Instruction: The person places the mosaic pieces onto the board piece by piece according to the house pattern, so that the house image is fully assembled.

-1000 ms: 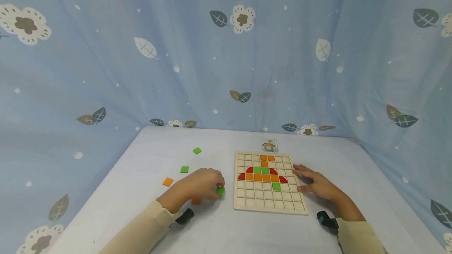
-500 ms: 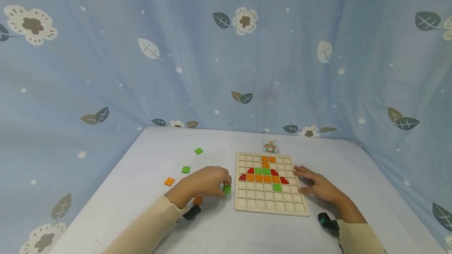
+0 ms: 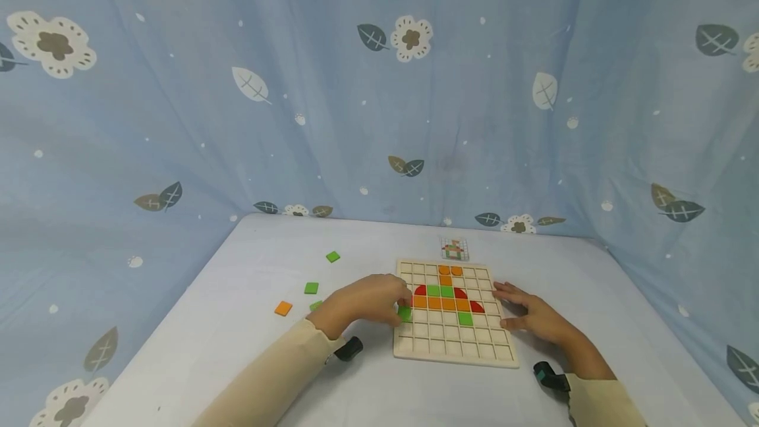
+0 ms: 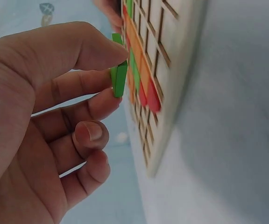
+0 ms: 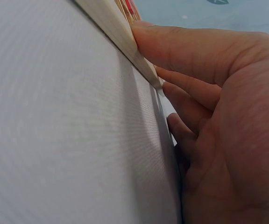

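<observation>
Green square tile [image 3: 404,314], at the left edge of the grid board [image 3: 450,347] below the head view's centre, looks light, stiff, maybe slippery, best held by 2 edges; the left hand [image 3: 376,297], partly closed, pinches it; the right hand [image 3: 535,314], loosely spread, touches the board

Behind the left grip [image 3: 376,298], cream cloth sleeve [image 3: 275,377], stubby black wrist camera [image 3: 350,349]; behind the right grip [image 3: 538,316], matching cream sleeve [image 3: 603,402], black camera [image 3: 553,379], and there, teal marking [image 3: 541,375]!
</observation>
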`<move>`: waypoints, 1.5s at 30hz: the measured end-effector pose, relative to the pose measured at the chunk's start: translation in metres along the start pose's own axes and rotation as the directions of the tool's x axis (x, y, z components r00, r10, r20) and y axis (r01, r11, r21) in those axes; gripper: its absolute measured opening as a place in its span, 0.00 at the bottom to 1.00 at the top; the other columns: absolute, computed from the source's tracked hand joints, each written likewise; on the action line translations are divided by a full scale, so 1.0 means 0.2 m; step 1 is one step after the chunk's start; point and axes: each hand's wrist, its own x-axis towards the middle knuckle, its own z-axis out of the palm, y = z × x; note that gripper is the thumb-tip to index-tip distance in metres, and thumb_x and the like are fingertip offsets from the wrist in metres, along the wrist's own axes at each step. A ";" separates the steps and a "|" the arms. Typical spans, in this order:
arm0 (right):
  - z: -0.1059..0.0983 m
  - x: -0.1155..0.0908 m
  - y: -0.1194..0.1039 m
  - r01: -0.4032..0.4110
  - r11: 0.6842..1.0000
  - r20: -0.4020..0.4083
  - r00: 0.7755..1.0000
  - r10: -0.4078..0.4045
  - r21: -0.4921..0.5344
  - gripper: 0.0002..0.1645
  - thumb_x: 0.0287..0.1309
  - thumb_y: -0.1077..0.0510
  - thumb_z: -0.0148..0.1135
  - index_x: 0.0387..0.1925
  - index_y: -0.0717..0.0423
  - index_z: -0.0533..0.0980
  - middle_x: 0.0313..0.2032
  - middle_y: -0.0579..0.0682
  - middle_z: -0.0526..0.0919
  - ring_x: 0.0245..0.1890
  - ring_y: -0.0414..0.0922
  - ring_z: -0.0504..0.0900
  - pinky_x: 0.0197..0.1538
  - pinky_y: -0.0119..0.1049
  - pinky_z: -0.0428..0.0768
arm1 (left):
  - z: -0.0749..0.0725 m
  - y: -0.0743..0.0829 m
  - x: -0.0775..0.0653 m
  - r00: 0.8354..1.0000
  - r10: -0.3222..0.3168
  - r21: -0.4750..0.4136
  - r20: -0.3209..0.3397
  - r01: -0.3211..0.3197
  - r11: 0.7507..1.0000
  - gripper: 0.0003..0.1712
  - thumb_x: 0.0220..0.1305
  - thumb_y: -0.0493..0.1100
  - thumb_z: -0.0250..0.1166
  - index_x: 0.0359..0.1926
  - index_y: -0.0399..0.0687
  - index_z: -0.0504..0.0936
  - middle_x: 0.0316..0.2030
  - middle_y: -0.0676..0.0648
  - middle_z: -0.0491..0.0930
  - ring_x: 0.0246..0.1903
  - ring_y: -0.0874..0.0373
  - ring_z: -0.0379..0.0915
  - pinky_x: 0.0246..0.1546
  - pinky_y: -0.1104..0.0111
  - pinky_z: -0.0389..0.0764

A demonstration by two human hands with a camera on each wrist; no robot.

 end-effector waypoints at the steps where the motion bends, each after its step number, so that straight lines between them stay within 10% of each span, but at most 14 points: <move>1: 0.00 0.00 0.00 0.001 1.000 0.000 1.000 -0.001 -0.004 0.44 0.47 0.47 0.74 0.64 0.61 0.71 0.71 0.62 0.58 0.70 0.67 0.47 0.63 0.70 0.46 | 0.00 0.01 0.02 1.000 0.010 0.004 -0.001 -0.010 1.000 0.10 0.52 0.42 0.73 0.37 0.55 0.86 0.30 0.61 0.77 0.31 0.66 0.69 0.37 0.73 0.74; 21: 0.03 -0.02 0.03 0.001 0.999 0.012 1.000 -0.001 0.036 0.44 0.48 0.47 0.74 0.64 0.60 0.71 0.70 0.63 0.58 0.70 0.68 0.47 0.63 0.70 0.47 | 0.09 0.22 0.27 0.999 0.049 0.033 0.008 -0.050 0.998 0.11 0.55 0.47 0.73 0.41 0.59 0.87 0.34 0.65 0.78 0.34 0.71 0.70 0.41 0.75 0.74; 45: 0.00 -0.01 0.02 0.005 1.000 0.005 1.000 -0.005 0.005 0.45 0.48 0.43 0.73 0.65 0.59 0.71 0.71 0.60 0.58 0.71 0.65 0.47 0.64 0.69 0.46 | 0.16 0.40 0.42 0.996 0.049 0.140 0.072 -0.059 0.988 0.09 0.58 0.48 0.70 0.25 0.61 0.77 0.18 0.59 0.65 0.20 0.66 0.61 0.19 0.72 0.61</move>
